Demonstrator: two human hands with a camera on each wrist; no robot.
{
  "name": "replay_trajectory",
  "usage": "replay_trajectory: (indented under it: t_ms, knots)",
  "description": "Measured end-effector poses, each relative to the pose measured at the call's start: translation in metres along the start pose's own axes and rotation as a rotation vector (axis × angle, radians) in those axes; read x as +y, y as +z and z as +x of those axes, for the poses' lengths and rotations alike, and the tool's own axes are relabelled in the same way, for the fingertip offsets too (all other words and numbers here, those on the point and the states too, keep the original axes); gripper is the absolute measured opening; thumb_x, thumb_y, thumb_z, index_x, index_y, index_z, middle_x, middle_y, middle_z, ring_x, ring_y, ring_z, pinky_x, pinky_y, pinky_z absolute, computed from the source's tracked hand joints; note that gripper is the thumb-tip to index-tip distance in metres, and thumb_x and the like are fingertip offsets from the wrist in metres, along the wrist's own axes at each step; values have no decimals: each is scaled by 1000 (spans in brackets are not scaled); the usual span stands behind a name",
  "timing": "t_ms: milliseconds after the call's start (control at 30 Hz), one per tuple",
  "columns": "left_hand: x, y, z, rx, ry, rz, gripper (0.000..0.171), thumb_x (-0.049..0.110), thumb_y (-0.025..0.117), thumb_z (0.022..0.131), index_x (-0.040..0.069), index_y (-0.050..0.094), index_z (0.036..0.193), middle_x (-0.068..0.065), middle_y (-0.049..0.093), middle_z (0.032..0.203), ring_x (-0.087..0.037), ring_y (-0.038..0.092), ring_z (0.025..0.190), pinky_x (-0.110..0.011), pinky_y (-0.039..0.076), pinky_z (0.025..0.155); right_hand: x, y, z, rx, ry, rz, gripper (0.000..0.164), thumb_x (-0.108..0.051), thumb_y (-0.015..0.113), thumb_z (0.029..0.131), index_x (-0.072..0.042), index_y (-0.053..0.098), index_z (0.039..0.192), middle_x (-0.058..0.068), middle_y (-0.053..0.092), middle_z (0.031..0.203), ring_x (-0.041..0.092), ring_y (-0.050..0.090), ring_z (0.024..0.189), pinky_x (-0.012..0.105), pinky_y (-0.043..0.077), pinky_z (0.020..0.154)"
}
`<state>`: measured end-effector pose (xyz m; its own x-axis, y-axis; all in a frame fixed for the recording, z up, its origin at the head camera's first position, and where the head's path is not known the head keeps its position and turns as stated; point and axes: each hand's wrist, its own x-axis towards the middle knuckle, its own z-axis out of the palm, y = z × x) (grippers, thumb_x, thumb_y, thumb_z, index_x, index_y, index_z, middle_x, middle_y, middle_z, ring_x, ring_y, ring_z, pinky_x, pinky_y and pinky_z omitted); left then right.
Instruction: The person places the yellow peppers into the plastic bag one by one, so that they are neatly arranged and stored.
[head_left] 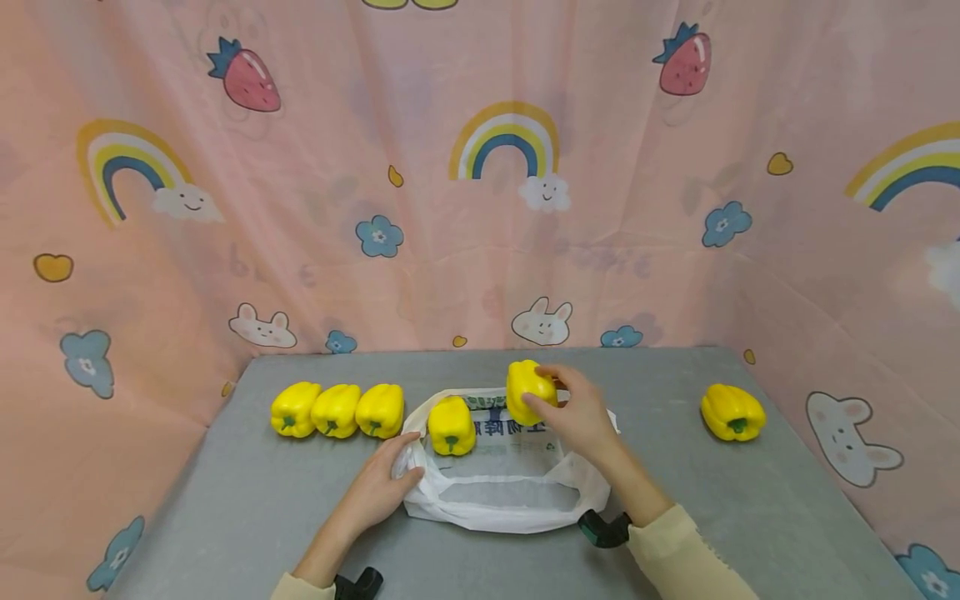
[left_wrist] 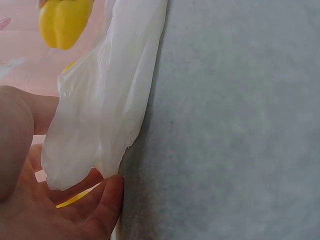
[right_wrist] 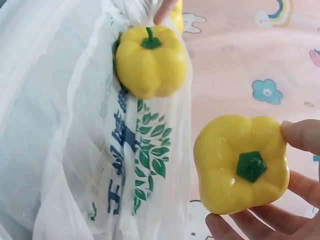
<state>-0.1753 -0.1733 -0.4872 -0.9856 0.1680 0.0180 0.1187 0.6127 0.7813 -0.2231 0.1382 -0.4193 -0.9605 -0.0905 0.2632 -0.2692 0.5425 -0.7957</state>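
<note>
My right hand [head_left: 577, 417] holds a yellow bell pepper [head_left: 528, 392] between thumb and fingers, above the far right part of a white plastic bag [head_left: 510, 521]. Its green stem faces the camera in the right wrist view. The bag lies with its mouth spread and dark blue and green print inside. Another yellow bell pepper [head_left: 452, 427] rests on the bag's left part, stem toward me. My left hand [head_left: 378, 483] grips the bag's left edge, thumb and fingers spread along it; in the left wrist view the thin plastic [left_wrist: 100, 110] partly hides those fingers.
Three yellow bell peppers [head_left: 336, 410] stand in a row on the grey table [head_left: 285, 500], left of the bag. One more bell pepper [head_left: 732, 412] lies far to the right. A pink patterned curtain [head_left: 420, 300] closes off the back and sides.
</note>
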Motion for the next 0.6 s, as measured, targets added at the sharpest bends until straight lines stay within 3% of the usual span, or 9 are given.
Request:
replay_trajectory:
  t_ms: [333,600]
  knots:
    - [-2,1,1,4,7,5,51,20,67,97,11,54,146,-16,48,151,-41,40,141,-65,31,113,-2,18,-4,-49,71,27,54,-32,78,91,-7,61,135,11,60,136,30,56,118,47,53,97]
    - [-2,1,1,4,5,4,51,21,68,97,12,54,146,-15,48,151,-40,41,141,-65,31,112,2,32,-3,-51,92,34,51,-30,78,91,-9,63,135,9,61,135,29,56,114,44,55,94]
